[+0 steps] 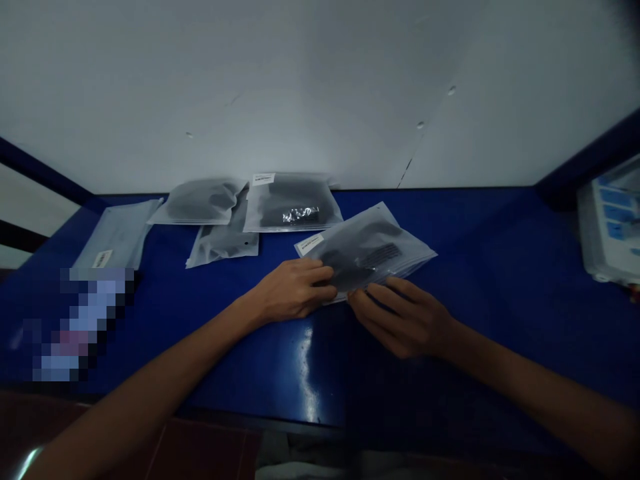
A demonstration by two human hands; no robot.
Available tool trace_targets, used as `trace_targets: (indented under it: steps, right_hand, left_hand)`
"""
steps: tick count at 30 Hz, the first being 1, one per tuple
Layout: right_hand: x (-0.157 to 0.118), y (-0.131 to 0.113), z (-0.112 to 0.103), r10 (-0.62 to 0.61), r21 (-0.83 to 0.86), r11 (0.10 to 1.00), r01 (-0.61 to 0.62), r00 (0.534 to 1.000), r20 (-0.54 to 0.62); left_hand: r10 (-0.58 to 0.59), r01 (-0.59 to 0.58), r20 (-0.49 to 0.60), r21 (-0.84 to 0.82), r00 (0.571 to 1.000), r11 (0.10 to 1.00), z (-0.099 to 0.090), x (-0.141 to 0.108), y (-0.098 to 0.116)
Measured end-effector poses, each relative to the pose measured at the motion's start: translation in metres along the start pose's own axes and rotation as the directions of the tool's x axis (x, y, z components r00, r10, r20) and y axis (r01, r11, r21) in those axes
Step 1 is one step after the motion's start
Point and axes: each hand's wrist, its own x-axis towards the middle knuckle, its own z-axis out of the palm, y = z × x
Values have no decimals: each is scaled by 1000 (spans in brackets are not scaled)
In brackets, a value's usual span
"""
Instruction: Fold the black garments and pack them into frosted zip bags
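Observation:
A frosted plastic zip bag with something dark inside and a white label at its left corner lies tilted on the blue table. My left hand has its fingers curled on the bag's near left edge. Along the near right edge, my right hand pinches the bag's rim between thumb and fingers. The dark content stays inside the bag, and its kind cannot be made out through the cloudy plastic.
Behind and to the left lie more frosted bags: a labelled one, a bulging one, one partly underneath and a flatter one. A blurred-out object is at left. A clear plastic box stands far right. A white wall closes the back.

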Motion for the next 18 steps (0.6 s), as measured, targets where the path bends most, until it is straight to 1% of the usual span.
trace_targets:
  steps: [5,9,13,16,18]
  right_hand:
    - [-8,10,-3,3,-51,999,-1,1000,26]
    - [-19,19,-11,22,-113,993,-18,999,35]
    - [-32,28,-18,20,-157,988,-14,999,37]
    - [-40,35,-20,13,-125,992,-7,999,51]
    - [-43,40,-20,-12,-76,997,17,998,62]
  left_hand:
    - [-12,12,42,8,999,1000,-4,-3,-7]
    - [-5,5,47,3,999,1000,-6,-7,-13]
    - [-14,15,76,-17,997,1000,-8,-12,-19]
    - [-29,33,108,-32,994,999,-9,-15,-22]
    - [-64,70,137,-41,988,997,-9,-16,-24]
